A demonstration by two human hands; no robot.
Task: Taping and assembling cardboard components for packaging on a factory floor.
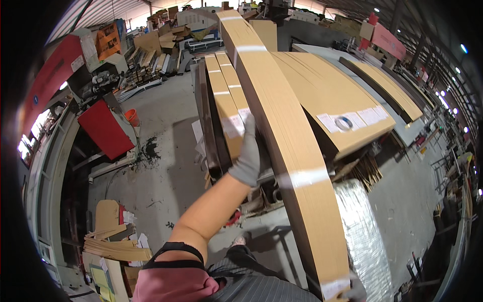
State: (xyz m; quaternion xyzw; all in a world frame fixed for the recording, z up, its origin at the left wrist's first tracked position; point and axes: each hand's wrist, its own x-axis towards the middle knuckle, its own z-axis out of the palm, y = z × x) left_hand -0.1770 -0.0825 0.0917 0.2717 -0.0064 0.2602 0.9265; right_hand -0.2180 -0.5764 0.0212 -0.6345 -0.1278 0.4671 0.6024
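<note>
A long bundle of thin brown boards (pixel 282 116), bound with white bands, runs from the far top of the view down to my right side. My left hand (pixel 247 156), in a grey glove, is at the left underside of this bundle about midway along. One digit points straight up beside it; the other fingers seem hidden under the boards. At the near end, my right hand (pixel 357 289), also gloved, closes around the right edge, mostly cut off by the lower rim. Two narrower strapped board bundles (pixel 226 95) lie just beyond my left hand.
A wide board stack (pixel 322 90) stands to the right, with papers and a tape roll (pixel 343 123) on top. Nearer lies a silvery wrapped pack (pixel 365 236). On the left are a red machine panel (pixel 106 128), an orange bucket (pixel 132 117) and board offcuts (pixel 115 249).
</note>
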